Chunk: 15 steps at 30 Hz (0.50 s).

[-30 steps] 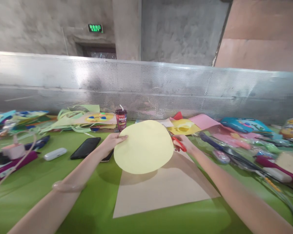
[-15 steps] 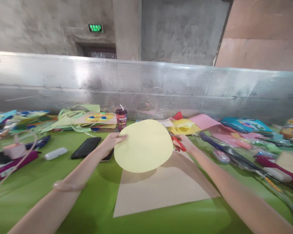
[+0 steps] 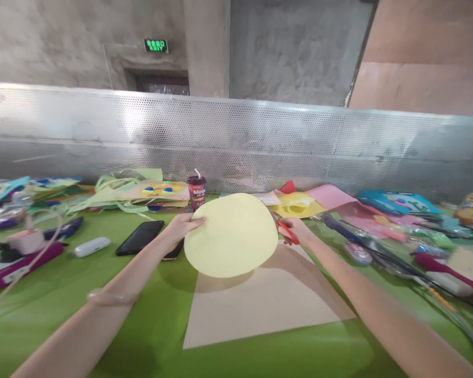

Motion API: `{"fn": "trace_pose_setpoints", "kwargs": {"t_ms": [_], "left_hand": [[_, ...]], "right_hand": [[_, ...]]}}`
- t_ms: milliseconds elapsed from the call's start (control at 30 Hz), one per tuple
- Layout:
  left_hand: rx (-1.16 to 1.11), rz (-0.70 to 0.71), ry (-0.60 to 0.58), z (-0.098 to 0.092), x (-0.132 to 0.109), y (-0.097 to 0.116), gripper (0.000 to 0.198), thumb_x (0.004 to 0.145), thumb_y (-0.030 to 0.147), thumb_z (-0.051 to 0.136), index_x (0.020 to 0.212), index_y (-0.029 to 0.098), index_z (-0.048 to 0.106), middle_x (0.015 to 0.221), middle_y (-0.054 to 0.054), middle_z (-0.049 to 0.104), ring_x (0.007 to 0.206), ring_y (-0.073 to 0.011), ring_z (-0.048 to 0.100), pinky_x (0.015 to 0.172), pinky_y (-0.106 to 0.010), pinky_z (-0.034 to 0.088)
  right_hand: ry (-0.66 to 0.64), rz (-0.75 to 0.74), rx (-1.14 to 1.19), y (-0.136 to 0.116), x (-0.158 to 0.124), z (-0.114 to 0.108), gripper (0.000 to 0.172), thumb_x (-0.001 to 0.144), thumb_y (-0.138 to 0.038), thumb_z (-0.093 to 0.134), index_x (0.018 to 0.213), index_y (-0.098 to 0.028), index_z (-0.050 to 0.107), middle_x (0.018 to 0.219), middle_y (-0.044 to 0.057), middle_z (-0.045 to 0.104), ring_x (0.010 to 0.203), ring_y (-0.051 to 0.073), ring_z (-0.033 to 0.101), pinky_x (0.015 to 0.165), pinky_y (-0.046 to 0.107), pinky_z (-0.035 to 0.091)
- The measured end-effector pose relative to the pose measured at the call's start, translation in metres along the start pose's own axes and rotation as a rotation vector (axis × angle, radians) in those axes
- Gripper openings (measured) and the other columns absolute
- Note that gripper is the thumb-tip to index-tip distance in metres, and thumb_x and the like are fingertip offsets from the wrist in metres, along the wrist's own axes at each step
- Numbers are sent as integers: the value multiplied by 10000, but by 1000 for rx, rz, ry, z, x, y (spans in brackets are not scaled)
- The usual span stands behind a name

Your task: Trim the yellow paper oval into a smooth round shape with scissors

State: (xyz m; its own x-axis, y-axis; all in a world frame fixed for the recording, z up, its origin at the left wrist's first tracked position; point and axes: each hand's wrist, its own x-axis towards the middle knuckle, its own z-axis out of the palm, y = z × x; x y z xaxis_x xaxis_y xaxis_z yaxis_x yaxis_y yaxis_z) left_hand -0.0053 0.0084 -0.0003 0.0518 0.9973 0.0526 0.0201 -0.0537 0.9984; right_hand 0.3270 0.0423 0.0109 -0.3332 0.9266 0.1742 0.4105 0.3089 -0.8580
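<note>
A round pale yellow sheet of paper is held up above the table, pinched at its left edge by my left hand. Red-handled scissors sit in my right hand, whose fingers are closed round the handles. The blades are by the right edge of the round paper and partly hidden; whether they touch it I cannot tell. Under the round paper, a light beige sheet lies on the green tabletop, its far part covered from sight.
Two dark phones lie near my left forearm, one mostly hidden. A lidded cup with a straw stands behind the round paper. Purple power strips and cables are at both sides. Coloured paper and scraps line the back, before a perforated metal panel.
Both hands keep their holds and almost their places. The scissors' blades show a little more beside the paper's right edge. The whole view has shifted very slightly.
</note>
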Motion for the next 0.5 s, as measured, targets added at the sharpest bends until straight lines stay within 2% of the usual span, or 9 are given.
{"fn": "trace_pose_setpoints", "kwargs": {"t_ms": [267,500], "left_hand": [[8,-9,-4,-1,1,1,346,621,378,697,829,106,644,781,-91,686,664,-216,640,622,-310,513],[12,-13,-18,0,-1,2,327,614,370,703,802,108,648,773,-86,688,653,-212,640,609,-299,515]], "right_hand": [[3,-10,-36,-9,-5,-1,118,653,-271,532,621,-159,517,446,-43,492,356,78,480,346,182,389],[-52,-60,-8,0,-1,-6,93,657,-233,506,599,-163,486,436,-60,462,359,68,463,374,178,387]]}}
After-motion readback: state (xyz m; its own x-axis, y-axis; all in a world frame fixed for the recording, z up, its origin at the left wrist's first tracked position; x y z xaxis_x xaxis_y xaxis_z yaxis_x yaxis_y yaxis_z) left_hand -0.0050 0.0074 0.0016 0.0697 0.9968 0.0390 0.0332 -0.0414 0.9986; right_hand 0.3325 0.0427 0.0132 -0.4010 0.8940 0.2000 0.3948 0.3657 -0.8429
